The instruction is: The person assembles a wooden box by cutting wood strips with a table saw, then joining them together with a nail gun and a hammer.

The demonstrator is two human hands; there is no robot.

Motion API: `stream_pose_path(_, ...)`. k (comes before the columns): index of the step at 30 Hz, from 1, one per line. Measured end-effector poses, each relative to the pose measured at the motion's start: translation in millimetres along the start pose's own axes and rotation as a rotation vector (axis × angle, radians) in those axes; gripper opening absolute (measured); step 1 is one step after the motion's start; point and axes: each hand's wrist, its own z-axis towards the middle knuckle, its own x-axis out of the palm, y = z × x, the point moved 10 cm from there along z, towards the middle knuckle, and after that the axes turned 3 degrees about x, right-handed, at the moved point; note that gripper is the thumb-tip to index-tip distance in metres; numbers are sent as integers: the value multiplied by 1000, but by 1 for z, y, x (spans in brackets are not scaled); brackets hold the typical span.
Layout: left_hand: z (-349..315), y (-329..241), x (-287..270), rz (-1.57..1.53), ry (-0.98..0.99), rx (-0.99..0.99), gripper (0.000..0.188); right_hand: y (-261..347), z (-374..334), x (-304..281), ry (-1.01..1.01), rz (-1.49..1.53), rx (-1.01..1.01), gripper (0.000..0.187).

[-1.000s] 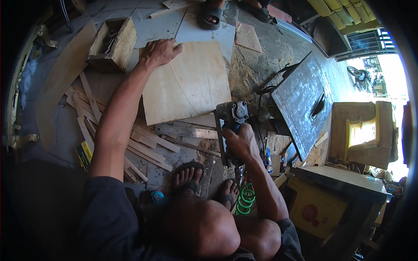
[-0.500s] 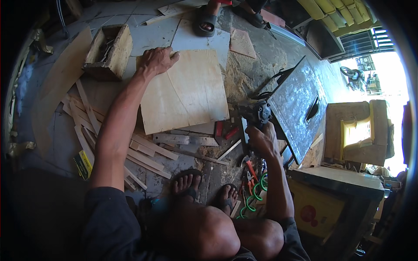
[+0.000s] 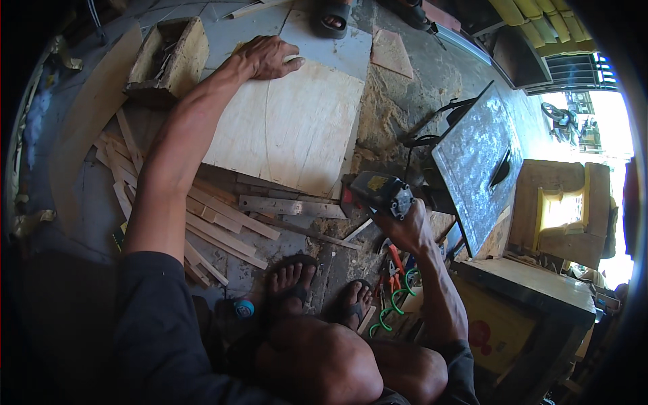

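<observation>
My left hand (image 3: pixel 266 57) grips the far edge of a pale square plywood board (image 3: pixel 297 128), its fingers bent over the edge. A thin curved line runs across the board's face. My right hand (image 3: pixel 408 226) is closed around a dark handheld power tool (image 3: pixel 378 191) with a grey end cap; its exact kind is hard to tell. The tool sits beside the board's near right corner, its front end partly hidden. A metal ruler-like strip (image 3: pixel 290 206) lies along the board's near edge. Under my right forearm are red-handled pliers (image 3: pixel 393 270) and a green coiled hose (image 3: pixel 398 307).
Wood strips (image 3: pixel 216 233) lie piled to the left. A wooden box (image 3: pixel 169 64) with scraps stands at the far left. To the right are a tilted metal-topped table (image 3: pixel 476 169) and a wooden cabinet (image 3: pixel 533 280). Another person's sandalled foot (image 3: pixel 333 20) is at the far side.
The plywood board has turned clockwise and shifted away with my left hand. My right hand has lowered the tool toward me, and the tool now points left toward the board's corner.
</observation>
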Motion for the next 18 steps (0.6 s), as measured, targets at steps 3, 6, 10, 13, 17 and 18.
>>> stream_pose_path(3, -2, 2, -1, 0, -41, 12, 47, 10, 11, 9, 28, -53, -46, 36)
stream_pose_path(6, 4, -6, -3, -8, -33, 25, 48, 15, 13, 4, 47, -125, -91, 35)
stream_pose_path(10, 2, -2, -3, -13, -58, 36, 47, 19, 19, 7, 99, -151, -121, 32)
stream_pose_path(13, 1, -2, -4, -36, -104, 35, 46, 23, 20, 7, 97, -185, -145, 31)
stream_pose_path(17, 2, -1, 0, -13, -82, 9, 46, 29, 24, 7, 109, -243, -212, 31)
stream_pose_path(18, 0, 3, 1, -1, -74, -1, 46, 31, 27, 10, 124, -264, -232, 31)
